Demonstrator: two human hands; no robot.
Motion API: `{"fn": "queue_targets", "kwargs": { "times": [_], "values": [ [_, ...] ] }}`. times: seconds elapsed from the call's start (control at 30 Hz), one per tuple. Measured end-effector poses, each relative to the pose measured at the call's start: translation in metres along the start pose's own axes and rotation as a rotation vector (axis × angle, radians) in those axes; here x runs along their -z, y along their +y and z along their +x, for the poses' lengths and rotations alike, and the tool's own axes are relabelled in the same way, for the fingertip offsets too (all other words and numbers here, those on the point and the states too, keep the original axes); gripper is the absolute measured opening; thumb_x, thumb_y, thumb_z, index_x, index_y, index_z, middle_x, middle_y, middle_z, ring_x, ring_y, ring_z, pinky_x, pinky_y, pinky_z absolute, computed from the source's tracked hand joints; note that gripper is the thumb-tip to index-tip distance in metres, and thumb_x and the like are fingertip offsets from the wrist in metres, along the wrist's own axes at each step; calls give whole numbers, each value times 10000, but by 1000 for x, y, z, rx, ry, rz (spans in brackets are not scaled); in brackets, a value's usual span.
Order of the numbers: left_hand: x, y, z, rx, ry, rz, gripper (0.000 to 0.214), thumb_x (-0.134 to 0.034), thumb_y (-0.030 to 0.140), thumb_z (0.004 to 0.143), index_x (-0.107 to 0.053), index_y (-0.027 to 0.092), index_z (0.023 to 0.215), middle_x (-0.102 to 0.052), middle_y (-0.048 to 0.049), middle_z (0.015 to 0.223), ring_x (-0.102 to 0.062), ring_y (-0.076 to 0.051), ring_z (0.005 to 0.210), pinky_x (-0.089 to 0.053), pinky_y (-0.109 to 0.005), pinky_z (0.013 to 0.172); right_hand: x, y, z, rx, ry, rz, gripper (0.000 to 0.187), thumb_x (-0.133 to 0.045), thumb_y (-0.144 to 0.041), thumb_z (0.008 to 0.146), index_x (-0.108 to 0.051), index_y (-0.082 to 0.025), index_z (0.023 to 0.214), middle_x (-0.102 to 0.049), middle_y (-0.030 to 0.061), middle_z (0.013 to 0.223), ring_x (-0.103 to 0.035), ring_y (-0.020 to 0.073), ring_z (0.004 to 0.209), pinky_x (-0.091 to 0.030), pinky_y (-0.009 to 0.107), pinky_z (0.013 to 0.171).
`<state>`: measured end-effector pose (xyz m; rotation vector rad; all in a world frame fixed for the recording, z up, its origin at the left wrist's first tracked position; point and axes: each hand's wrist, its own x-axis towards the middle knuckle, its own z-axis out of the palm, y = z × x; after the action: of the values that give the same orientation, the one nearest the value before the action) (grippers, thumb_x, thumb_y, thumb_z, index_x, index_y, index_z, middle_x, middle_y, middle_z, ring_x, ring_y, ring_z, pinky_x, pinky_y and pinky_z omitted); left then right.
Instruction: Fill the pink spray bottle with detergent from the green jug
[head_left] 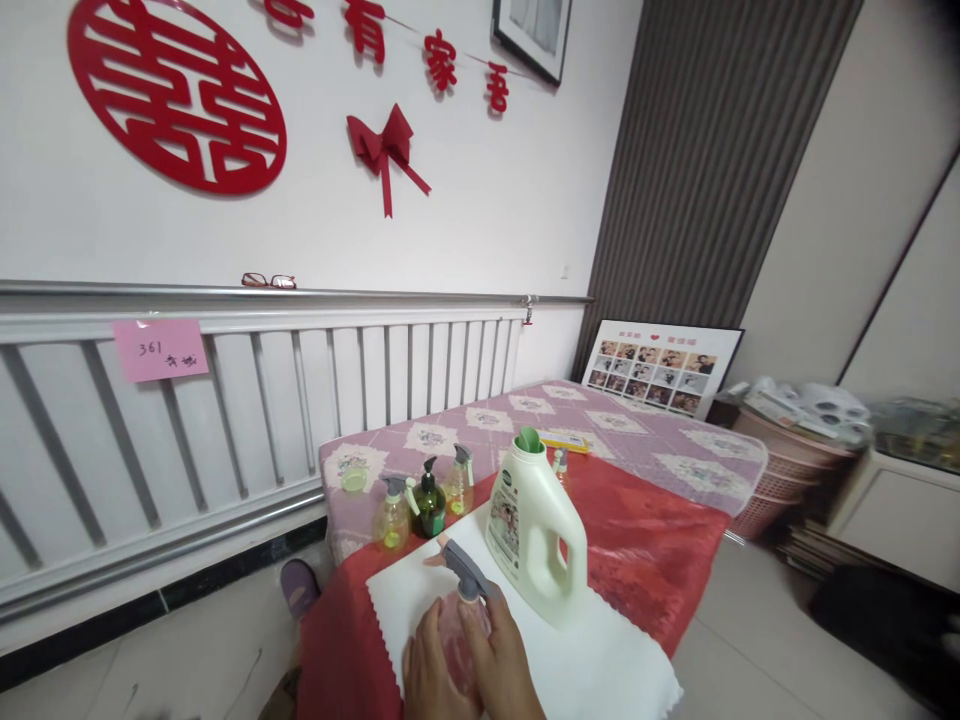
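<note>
A pink see-through spray bottle (456, 643) with a grey trigger head stands upright between my hands at the bottom centre. My left hand (427, 665) wraps round its left side, and my right hand (501, 655) closes on the right side near the neck. Just behind it, a large pale green detergent jug (536, 545) with a handle rests on a white cloth (615, 650); something green sits in its mouth. To the left are a yellowish spray bottle (391, 520), a dark green pump bottle (429, 503) and another clear spray bottle (459, 482).
Red cloth (637, 530) and a purple patterned tablecloth (487, 418) cover the table. On it lie a pale green cap (354, 480) and a yellow packet (564, 441); another bottle is partly hidden behind the jug. A radiator (285, 410) runs along the wall. Pink baskets (780, 460) stand right.
</note>
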<state>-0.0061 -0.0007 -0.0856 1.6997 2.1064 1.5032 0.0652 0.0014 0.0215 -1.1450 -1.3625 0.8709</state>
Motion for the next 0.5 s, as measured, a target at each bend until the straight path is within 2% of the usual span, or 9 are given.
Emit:
{"fn": "queue_targets", "kwargs": {
  "times": [0.1,0.17,0.23,0.33,0.5],
  "values": [
    [0,-1,0,16,-5,-15,527,-477,354,800,-458,144,1283,-641,-196,1297,-629,-314,1159,-461,-481,1004,-2,0,0,-36,29,9,331,-605,-412,800,-603,-214,1065,-762,87,1004,-705,268,980,-553,379,878],
    [1,-1,0,8,-4,-21,505,-461,331,809,-470,150,1281,-646,-187,1291,-634,-312,1150,-464,-481,998,-4,-3,2,-104,45,42,373,-638,-389,767,-551,-215,1085,-771,66,923,-728,263,886,-577,372,800],
    [1,0,0,-14,1,-23,497,-438,310,817,-461,155,1289,-657,-180,1274,-637,-302,1150,-465,-468,995,-5,-7,4,-133,43,43,309,-652,-368,755,-553,-220,1008,-761,36,819,-729,253,787,-581,361,731],
    [-1,-1,0,-54,18,18,514,-440,307,807,-426,145,1295,-659,-196,1264,-637,-308,1150,-469,-473,980,0,-10,7,-95,9,30,206,-648,-358,765,-603,-218,909,-756,42,838,-718,253,816,-568,359,754],
    [-2,-3,0,-91,14,54,581,-508,338,759,-397,128,1289,-658,-219,1244,-648,-331,1115,-483,-498,946,9,-8,7,-34,-74,9,180,-626,-395,787,-626,-217,810,-742,42,819,-701,253,811,-548,362,757]
  ]
}}
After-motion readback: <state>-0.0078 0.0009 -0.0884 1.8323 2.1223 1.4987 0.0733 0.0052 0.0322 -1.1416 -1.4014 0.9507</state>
